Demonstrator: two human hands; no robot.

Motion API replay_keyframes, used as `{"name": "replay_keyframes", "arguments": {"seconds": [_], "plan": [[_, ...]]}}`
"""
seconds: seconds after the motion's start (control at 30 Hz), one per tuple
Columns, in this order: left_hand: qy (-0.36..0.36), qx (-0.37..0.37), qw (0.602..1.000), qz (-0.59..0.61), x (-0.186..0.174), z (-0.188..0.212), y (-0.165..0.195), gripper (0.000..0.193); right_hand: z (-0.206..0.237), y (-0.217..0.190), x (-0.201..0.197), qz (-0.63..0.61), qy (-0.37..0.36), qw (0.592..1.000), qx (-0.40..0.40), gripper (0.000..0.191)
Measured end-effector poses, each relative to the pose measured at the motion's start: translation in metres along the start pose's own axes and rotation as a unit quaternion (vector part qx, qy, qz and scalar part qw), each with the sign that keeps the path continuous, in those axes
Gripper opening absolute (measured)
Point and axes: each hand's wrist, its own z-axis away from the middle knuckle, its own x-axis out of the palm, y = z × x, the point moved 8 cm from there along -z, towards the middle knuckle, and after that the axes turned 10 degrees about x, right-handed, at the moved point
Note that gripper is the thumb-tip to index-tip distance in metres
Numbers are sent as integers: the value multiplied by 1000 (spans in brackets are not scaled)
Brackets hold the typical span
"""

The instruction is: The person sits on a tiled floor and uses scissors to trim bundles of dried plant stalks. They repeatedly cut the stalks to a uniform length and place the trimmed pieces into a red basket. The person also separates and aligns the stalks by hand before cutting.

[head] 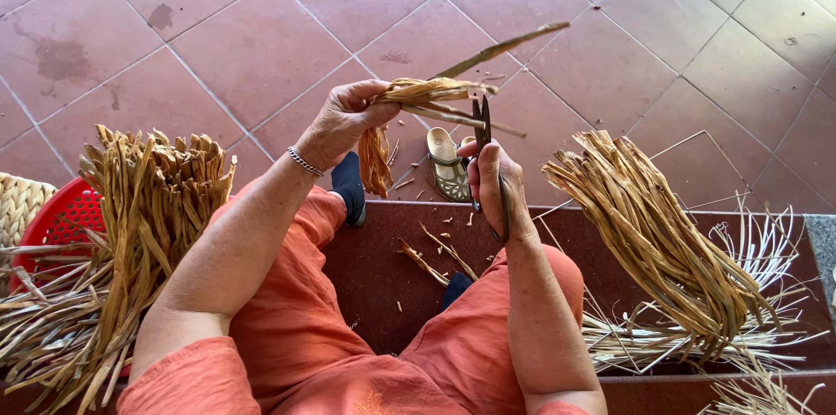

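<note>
My left hand (344,119) is closed around a small bunch of dried straw-coloured plant strips (418,94), held up in front of me; some strips hang down below the fist and one long strip sticks out to the upper right. My right hand (492,184) grips a pair of dark metal snips (482,128), blades pointing up and touching the bunch's strips just right of my left hand. I sit in orange trousers with my knees apart.
A big bundle of dried strips (131,223) lies at my left over a red plastic basket (57,219). Another bundle (662,241) lies at my right on a dark red step (383,267). A sandal (447,164) and cut scraps lie on the red tiled floor (261,32).
</note>
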Motion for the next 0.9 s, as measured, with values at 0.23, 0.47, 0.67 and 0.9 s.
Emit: {"name": "replay_keyframes", "arguments": {"seconds": [0.23, 0.47, 0.67, 0.9], "plan": [[-11, 11, 1000, 23, 2, 2, -7, 27, 0, -4, 1, -3, 17, 1000, -13, 88], [-8, 0, 999, 53, 10, 5, -13, 27, 6, -19, -10, 142, 143, 974, -104, 73], [-6, -24, 996, 89, 13, 6, -9, 30, 16, -32, -10, 199, 189, 946, -171, 60], [-11, -23, 990, 136, 17, 6, -3, 34, 6, -20, -17, 174, 188, 962, -97, 61]]}}
